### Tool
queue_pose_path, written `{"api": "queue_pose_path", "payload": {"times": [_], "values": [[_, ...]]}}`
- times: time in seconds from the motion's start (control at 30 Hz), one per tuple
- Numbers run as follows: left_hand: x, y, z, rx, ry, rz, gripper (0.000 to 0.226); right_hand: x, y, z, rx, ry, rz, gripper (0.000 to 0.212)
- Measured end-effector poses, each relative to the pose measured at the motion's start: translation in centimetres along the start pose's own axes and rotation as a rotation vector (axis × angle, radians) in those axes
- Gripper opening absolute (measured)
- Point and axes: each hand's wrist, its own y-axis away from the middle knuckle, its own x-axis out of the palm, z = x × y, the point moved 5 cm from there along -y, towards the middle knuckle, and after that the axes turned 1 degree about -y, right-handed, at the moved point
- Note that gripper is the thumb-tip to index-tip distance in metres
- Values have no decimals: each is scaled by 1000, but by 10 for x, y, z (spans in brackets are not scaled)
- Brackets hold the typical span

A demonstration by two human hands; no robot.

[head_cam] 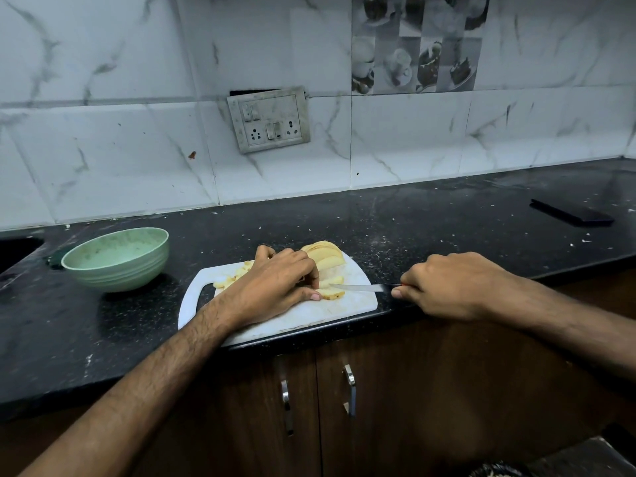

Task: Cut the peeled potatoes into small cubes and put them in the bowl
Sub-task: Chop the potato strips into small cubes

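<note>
A white cutting board (303, 318) lies at the front edge of the black counter. On it, my left hand (275, 287) holds down pale yellow potato slices (332, 293) with curled fingers. A fan of sliced potato (325, 253) lies behind the hand, and small cut pieces (229, 278) sit to its left. My right hand (454, 287) grips a knife by its handle; the blade (358, 288) lies across the slices, its tip by my left fingers. A green bowl (117, 259) stands to the left of the board; no potato shows inside it.
The black stone counter (413, 218) is speckled with crumbs. A dark flat object (571, 212) lies at the far right. A sink opening (17, 249) is at the far left. A socket plate (268, 119) hangs on the tiled wall. Wooden cabinet doors with metal handles (350, 390) are below.
</note>
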Motion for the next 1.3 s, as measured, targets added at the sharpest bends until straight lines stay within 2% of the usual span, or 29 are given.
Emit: {"api": "queue_pose_path", "payload": {"times": [0.23,0.4,0.5,0.63,0.87,1.07,1.17,1.3], "values": [[0,4,1,2,46,-28,32,7,-16,8,59,-75,-14,34],[1,-1,2,-68,82,-47,12,7,-9,6,89,-159,-1,39],[4,-2,2,-108,74,-62,12,4,9,-2,101,-221,33,39],[5,-1,2,-122,68,-77,10,8,27,0,104,-207,52,39],[2,3,-2,-116,85,-112,10,6,27,19,101,-108,-12,32],[2,2,0,-124,110,-111,11,6,17,29,135,-152,90,25],[2,3,-2,-131,110,-123,10,-3,16,39,133,-60,110,20],[1,5,-5,-144,85,-131,10,0,21,53,63,194,-55,23]]}}
